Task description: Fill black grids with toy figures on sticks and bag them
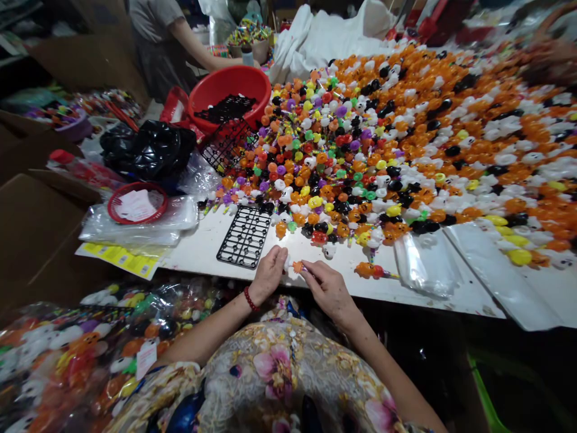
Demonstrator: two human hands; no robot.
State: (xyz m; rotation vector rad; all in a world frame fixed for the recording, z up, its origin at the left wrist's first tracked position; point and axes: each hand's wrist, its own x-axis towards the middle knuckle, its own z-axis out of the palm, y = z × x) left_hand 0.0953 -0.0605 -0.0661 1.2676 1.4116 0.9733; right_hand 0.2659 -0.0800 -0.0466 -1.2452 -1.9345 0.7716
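Close to the table's front edge, my left hand (270,273) is closed on a small white plastic toy piece (287,265), mostly covered by the fingers. My right hand (330,291) pinches a small orange toy piece (297,266) between thumb and fingertips. The two pieces meet or nearly meet; I cannot tell whether they are joined. Left of my hands a black plastic grid (244,236) lies flat. An orange toy on a stick (369,270) rests to the right. Beyond spreads a heap of small colourful toy figures (315,156).
A red basin (198,99) holds more black grids. Nearby are a black plastic bag (151,147) and a red basket (115,210) with paper slips. Clear plastic bags (426,264) lie at right. Bagged toys (67,361) sit low at left. Another person's arm (198,48) shows behind.
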